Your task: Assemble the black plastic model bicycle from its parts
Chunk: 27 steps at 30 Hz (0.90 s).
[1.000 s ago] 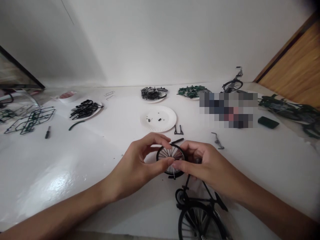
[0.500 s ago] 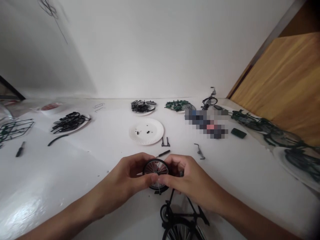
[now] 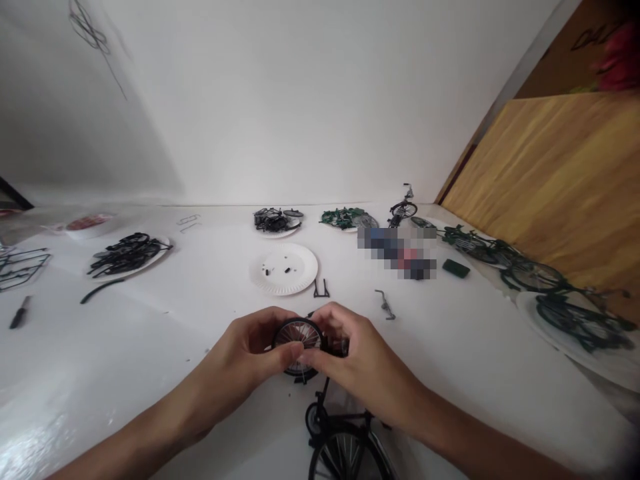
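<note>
Both my hands hold a small black spoked model bicycle wheel [image 3: 299,345] in front of me. My left hand [image 3: 235,353] grips its left side, with the thumb across the rim. My right hand [image 3: 357,357] pinches the right side, and its fingers hide part of the rim and hub. Just below the hands, a black model bicycle [image 3: 340,427] stands on the white table [image 3: 150,347]. Its front end is cut off by my hands, and its rear wheel reaches the bottom of the view.
Paper plates hold black parts [image 3: 129,257], loose small pieces [image 3: 283,269] and green parts [image 3: 347,219]. A black bracket [image 3: 322,289] and a grey part [image 3: 385,305] lie beyond my hands. Green model bicycles [image 3: 500,257] lie at right, by a wooden panel [image 3: 550,187].
The view has swung, so the table items sit further left and lower. My hands have closed in around the wheel, and the black rod above it no longer shows.
</note>
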Each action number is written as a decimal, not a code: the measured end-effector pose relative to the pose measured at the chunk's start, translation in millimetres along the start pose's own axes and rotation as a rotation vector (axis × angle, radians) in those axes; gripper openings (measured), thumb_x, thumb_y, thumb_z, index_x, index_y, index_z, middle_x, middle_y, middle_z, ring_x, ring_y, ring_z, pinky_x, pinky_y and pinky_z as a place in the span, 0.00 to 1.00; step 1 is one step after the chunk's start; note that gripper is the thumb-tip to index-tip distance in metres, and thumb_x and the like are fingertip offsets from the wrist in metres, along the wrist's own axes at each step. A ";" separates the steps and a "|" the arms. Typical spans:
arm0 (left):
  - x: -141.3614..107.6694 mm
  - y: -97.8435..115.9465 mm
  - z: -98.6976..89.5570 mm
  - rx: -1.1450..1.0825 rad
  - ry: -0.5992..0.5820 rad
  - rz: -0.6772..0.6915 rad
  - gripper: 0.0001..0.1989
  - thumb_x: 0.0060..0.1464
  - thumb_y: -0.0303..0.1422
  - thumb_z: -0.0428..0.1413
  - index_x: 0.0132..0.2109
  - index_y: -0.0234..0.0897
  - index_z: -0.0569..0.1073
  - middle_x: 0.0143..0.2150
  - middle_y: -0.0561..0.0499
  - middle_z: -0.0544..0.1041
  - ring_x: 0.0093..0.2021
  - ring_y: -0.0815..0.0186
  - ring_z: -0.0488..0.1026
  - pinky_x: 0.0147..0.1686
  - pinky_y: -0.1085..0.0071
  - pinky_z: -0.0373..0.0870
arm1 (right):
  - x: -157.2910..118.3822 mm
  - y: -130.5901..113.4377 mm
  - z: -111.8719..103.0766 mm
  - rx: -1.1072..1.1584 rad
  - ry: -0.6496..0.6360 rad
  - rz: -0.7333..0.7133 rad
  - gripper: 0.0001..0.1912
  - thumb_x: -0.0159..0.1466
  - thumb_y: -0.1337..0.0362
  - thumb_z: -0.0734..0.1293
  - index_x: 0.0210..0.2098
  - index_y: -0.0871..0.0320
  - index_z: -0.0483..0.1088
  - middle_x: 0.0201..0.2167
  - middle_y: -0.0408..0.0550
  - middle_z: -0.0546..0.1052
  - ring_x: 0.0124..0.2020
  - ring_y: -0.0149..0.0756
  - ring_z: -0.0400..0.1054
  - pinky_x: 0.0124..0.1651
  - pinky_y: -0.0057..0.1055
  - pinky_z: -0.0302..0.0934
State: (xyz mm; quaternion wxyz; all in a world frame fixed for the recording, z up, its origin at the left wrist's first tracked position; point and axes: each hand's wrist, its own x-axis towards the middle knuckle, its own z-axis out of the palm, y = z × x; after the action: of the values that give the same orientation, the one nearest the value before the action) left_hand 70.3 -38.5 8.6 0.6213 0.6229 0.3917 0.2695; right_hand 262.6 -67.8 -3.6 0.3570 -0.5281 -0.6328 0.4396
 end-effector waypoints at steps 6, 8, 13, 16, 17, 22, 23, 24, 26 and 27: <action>2.3 0.2 3.4 -0.049 0.023 -0.009 0.11 0.59 0.36 0.59 0.46 0.35 0.73 0.44 0.46 0.78 0.46 0.60 0.75 0.46 0.65 0.71 | -2.2 -1.2 4.5 -0.338 0.193 -0.470 0.12 0.61 0.68 0.71 0.41 0.54 0.67 0.41 0.44 0.72 0.45 0.37 0.66 0.49 0.35 0.61; 2.7 0.7 4.5 -0.091 0.015 -0.001 0.10 0.59 0.34 0.59 0.45 0.35 0.73 0.45 0.46 0.78 0.48 0.60 0.74 0.47 0.66 0.71 | -3.0 -1.9 5.0 -0.307 0.098 -0.490 0.06 0.64 0.69 0.69 0.38 0.54 0.67 0.37 0.43 0.72 0.41 0.34 0.67 0.44 0.32 0.63; 3.3 1.3 3.8 -0.167 0.005 -0.008 0.08 0.59 0.32 0.59 0.45 0.34 0.74 0.44 0.47 0.78 0.45 0.63 0.74 0.46 0.69 0.70 | -2.1 -4.2 4.5 -0.269 0.077 -0.488 0.04 0.68 0.69 0.65 0.37 0.54 0.69 0.37 0.45 0.73 0.39 0.33 0.70 0.42 0.30 0.65; 3.2 0.4 1.7 -0.210 -0.003 -0.034 0.10 0.59 0.33 0.60 0.46 0.33 0.75 0.44 0.47 0.78 0.45 0.64 0.74 0.46 0.70 0.69 | 0.1 -4.3 3.3 -0.280 0.102 -0.511 0.05 0.67 0.71 0.65 0.38 0.53 0.70 0.38 0.46 0.76 0.41 0.34 0.72 0.44 0.31 0.67; 2.9 -0.2 1.0 -0.226 -0.005 -0.049 0.10 0.59 0.33 0.60 0.46 0.33 0.75 0.45 0.46 0.78 0.45 0.64 0.74 0.46 0.69 0.69 | 0.8 -3.9 2.9 -0.281 0.116 -0.529 0.06 0.67 0.72 0.65 0.37 0.54 0.70 0.38 0.45 0.76 0.40 0.34 0.73 0.44 0.30 0.67; 0.8 -4.4 -1.4 -0.269 -0.028 -0.032 0.12 0.57 0.33 0.62 0.47 0.32 0.76 0.44 0.46 0.78 0.44 0.64 0.73 0.47 0.68 0.69 | 2.2 -2.4 1.8 -0.340 0.136 -0.580 0.09 0.66 0.75 0.64 0.39 0.56 0.73 0.37 0.45 0.76 0.39 0.31 0.72 0.42 0.27 0.67; 0.3 -4.8 -1.8 -0.274 -0.031 -0.027 0.12 0.57 0.33 0.62 0.47 0.32 0.76 0.44 0.46 0.78 0.44 0.63 0.74 0.48 0.67 0.69 | 2.1 -2.7 1.6 -0.352 0.132 -0.583 0.10 0.66 0.75 0.64 0.40 0.56 0.73 0.37 0.45 0.76 0.39 0.30 0.72 0.43 0.27 0.67; -0.2 -4.8 -2.4 -0.293 -0.038 -0.029 0.12 0.58 0.33 0.61 0.47 0.32 0.76 0.45 0.45 0.78 0.45 0.62 0.74 0.49 0.66 0.69 | 1.9 -3.1 1.3 -0.357 0.130 -0.586 0.10 0.66 0.76 0.64 0.41 0.57 0.73 0.37 0.45 0.77 0.39 0.30 0.72 0.43 0.27 0.67; -1.3 -3.9 -4.2 -0.363 -0.070 -0.041 0.12 0.60 0.32 0.58 0.49 0.32 0.77 0.49 0.43 0.78 0.48 0.60 0.74 0.53 0.63 0.68 | 1.4 -4.2 0.1 -0.352 0.132 -0.585 0.09 0.65 0.76 0.65 0.40 0.57 0.74 0.36 0.45 0.77 0.39 0.30 0.72 0.43 0.26 0.68; -2.0 -3.0 -5.5 -0.396 -0.097 -0.047 0.12 0.61 0.30 0.57 0.51 0.32 0.77 0.51 0.42 0.77 0.50 0.59 0.73 0.55 0.61 0.67 | 1.1 -4.8 -1.0 -0.346 0.139 -0.583 0.09 0.65 0.75 0.65 0.39 0.57 0.74 0.36 0.44 0.77 0.39 0.30 0.73 0.42 0.26 0.68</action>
State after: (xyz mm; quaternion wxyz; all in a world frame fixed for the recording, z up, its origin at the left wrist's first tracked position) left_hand 64.3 -37.3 6.5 0.7557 0.4917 0.3150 0.2965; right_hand 261.6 -66.8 1.2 0.4149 -0.4064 -0.7965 0.1680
